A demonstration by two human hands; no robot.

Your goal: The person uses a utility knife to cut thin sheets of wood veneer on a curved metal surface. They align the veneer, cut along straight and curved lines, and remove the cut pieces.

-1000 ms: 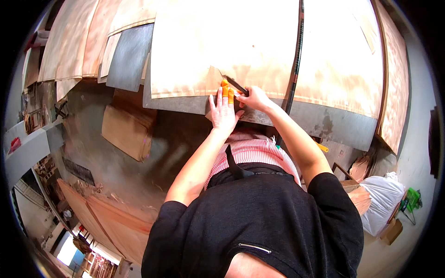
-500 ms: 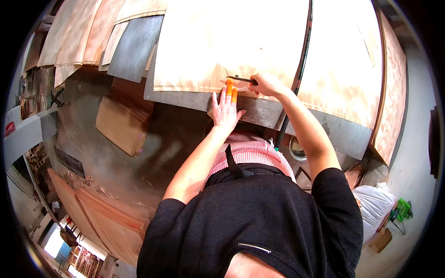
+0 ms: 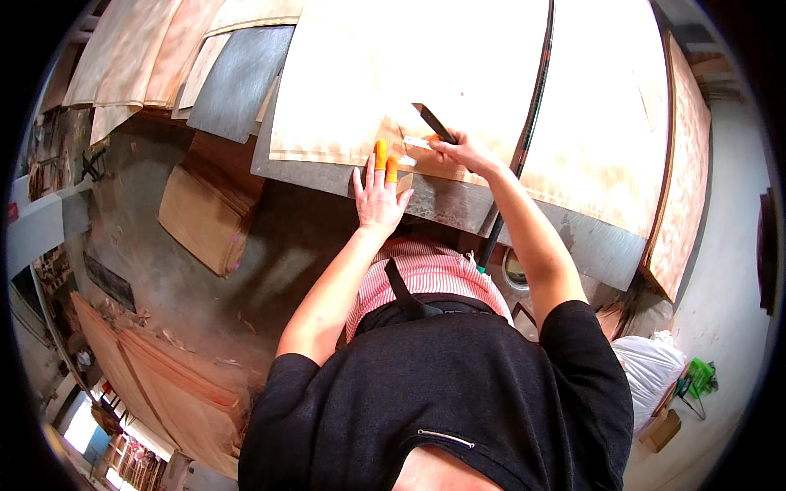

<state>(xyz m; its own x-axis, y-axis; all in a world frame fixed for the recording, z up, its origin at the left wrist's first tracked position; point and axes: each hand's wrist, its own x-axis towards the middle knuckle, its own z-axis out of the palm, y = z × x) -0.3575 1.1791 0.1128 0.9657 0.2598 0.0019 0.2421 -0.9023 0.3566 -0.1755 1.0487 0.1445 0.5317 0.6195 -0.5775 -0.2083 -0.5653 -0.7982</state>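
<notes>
Two hands meet the pale sheet (image 3: 352, 74) near the front edge of the bench (image 3: 602, 237), whose grey metal shows as a strip between the sheet and that edge. The left hand (image 3: 378, 204) is laid flat, its grip released and its fingers spread, with the palm over the front edge and the longer fingertips on the sheet; two fingers wear orange covers (image 3: 381, 155). The right hand (image 3: 468, 154) is to its right and a little farther from the front edge, its grip clenched on a dark tool (image 3: 434, 121) that slants toward the far left over the sheet; whether the tool's tip touches the sheet I cannot tell. A white slip (image 3: 416, 142) shows at the right fingertips, but I cannot make out whether they hold it. Between the hands, a small tan patch (image 3: 388, 132) stands out on the sheet. Right of the right hand, a black rod (image 3: 535, 94) crosses the sheet from the far side and passes down over the front edge. Beyond the bench's left end, a grey plate (image 3: 241, 82) lies near more sheets (image 3: 127, 61), and a brown stack (image 3: 199, 214) sits lower, left of the person. A white bag (image 3: 645, 368) stands below the bench's front right corner.
</notes>
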